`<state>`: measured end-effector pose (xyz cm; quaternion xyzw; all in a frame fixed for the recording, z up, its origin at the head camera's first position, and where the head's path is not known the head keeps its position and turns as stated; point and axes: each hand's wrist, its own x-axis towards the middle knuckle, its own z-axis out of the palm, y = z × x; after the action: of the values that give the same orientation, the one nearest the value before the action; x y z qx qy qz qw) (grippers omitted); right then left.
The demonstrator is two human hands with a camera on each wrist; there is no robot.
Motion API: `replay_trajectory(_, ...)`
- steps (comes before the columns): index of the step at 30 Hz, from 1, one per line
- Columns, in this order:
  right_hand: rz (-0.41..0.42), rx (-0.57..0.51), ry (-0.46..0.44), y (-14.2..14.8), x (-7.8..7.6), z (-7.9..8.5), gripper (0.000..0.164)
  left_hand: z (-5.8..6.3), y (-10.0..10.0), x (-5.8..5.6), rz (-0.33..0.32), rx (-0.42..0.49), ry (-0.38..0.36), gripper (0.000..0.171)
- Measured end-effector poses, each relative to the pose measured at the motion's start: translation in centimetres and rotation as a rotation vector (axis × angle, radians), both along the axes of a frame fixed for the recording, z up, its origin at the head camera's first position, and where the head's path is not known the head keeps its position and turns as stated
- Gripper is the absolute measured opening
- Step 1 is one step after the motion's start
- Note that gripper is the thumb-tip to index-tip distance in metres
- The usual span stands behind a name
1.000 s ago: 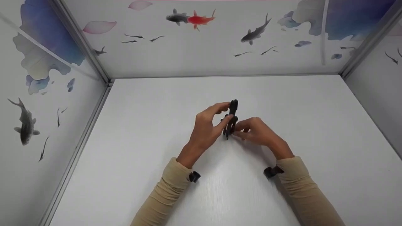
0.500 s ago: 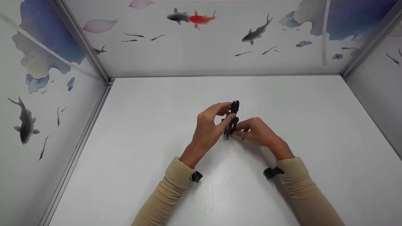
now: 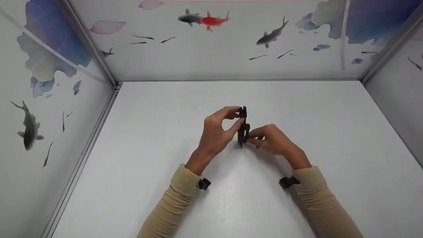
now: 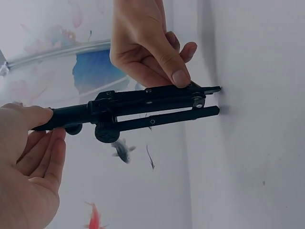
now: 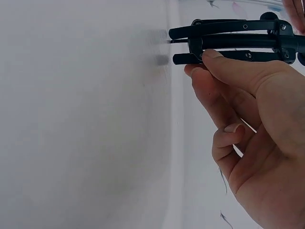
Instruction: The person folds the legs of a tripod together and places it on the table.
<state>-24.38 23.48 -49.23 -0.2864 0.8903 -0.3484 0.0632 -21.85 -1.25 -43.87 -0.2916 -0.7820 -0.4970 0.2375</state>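
Observation:
A small black tripod point(image 3: 242, 132) stands upright over the white table, its legs folded in close to the centre column. My left hand point(image 3: 215, 131) grips its upper shaft between thumb and fingers. Lower down, my right hand point(image 3: 273, 140) pinches one leg near its foot. In the left wrist view the tripod point(image 4: 147, 101) lies sideways across the picture, with a round knob point(image 4: 107, 132) at the leg joint. Its foot ends are at or just above the table surface; contact is hard to tell. The right wrist view has my right thumb and fingers point(image 5: 224, 64) on the leg's lower end.
The white table point(image 3: 148, 198) runs back to a white wall point(image 3: 224, 62) printed with fish. Side walls with metal frame posts point(image 3: 92, 49) bound it at left and right. A small black camera point(image 3: 204, 183) sits at each sleeve cuff.
My left hand has shifted slightly left with the tripod's top, so the tripod stands straighter. Its legs look closer together than before. My right hand stays almost in place.

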Motion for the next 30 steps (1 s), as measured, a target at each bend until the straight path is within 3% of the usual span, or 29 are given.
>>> replay_trajectory(7, 0.0, -0.005, 0.001, 0.3, 0.0, 0.1, 0.02, 0.1, -1.1, -0.6, -0.038, 0.013, -0.014, 0.035)
replay_trajectory(18, -0.025, -0.044, 0.051, 1.0, -0.2, 0.4, 0.02, 0.0, -2.9, -1.7, -0.019, 0.02, -0.063, 0.036)
replay_trajectory(30, -0.134, -0.035, 0.124, 1.8, -0.2, 0.9, 0.016, -0.5, -5.3, -2.8, -0.002, 0.016, -0.197, 0.03)
